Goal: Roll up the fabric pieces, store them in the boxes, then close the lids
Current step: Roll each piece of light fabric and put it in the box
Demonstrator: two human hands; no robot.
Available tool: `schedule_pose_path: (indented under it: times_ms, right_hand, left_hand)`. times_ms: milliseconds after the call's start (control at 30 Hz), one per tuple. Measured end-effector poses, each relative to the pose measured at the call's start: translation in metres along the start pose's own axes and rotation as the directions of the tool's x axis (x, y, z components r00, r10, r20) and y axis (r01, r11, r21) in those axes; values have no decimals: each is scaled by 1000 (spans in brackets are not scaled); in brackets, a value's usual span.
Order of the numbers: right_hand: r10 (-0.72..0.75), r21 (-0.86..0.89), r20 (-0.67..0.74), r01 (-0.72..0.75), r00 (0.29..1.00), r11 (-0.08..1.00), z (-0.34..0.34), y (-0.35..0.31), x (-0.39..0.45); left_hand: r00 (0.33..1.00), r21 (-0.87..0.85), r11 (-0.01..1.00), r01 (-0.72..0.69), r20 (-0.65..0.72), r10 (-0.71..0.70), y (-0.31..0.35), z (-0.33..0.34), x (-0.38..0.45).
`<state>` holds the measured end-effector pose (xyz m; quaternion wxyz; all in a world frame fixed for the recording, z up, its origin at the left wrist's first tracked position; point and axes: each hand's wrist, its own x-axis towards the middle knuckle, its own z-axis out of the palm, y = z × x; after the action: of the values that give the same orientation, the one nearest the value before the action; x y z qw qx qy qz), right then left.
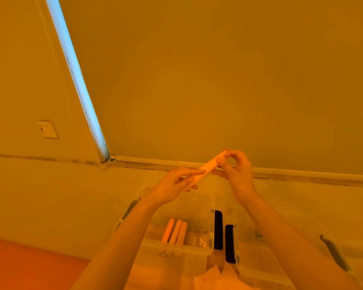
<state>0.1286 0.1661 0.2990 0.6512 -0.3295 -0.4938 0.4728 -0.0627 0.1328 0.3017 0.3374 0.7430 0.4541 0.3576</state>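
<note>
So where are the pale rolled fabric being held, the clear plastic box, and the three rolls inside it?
Pale rolled fabric (208,166), head view, middle.
Clear plastic box (211,218), head view, right wall.
Three stored rolls (175,231), head view, middle roll.

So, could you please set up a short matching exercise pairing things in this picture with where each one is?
Things:
1. fabric roll
2. three stored rolls
3. wall switch
4. flat fabric pieces

Places:
A. on the wall at left
B. inside the clear box
C. held between both hands, left hand and right hand
D. at the bottom edge, near the person

Pairs: 1-C, 2-B, 3-A, 4-D
</note>
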Motion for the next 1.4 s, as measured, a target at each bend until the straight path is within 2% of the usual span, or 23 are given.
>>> schedule_pose_path:
  times_ms: [200,333,400,533,633,733,933,1067,1300,1400]
  right_hand:
    - [72,-16,41,-71,997,997,-1,7,-3]
    - [123,-44,120,-119,985,992,0,12,-5]
    - [123,-49,133,-117,983,992,0,15,-4]
    - [132,-52,135,-126,982,991,3,34,1]
    - [126,-117,119,-113,985,987,4,56,4]
    - [140,-157,130,-119,982,980,3,77,4]
    - [250,-117,184,-232,951,966,-1,117,-2]
    - [264,-227,221,-214,939,950,2,141,-10]
    - [435,-261,171,-385,884,885,17,177,-12]
    - [505,-263,118,-463,855,846,23,195,-7]
  left_hand:
    - [996,-223,973,59,-52,-72,-2,18,-8]
    - [988,-291,952,93,-91,-124,-6,30,-12]
    - [985,-274,957,98,-108,-131,-7,34,-15]
    - [984,-120,989,81,-150,-99,-22,40,-17]
    - [976,-79,988,132,-161,-144,-34,42,-19]
    - [966,-90,979,185,-165,-198,-43,45,-23]
    - [934,-151,949,275,-194,-301,-66,56,-34]
    - [887,-187,913,364,-231,-401,-84,63,-39]
    - [826,-186,857,480,-235,-513,-120,67,-38]
    - [816,-105,841,531,-204,-541,-147,63,-30]
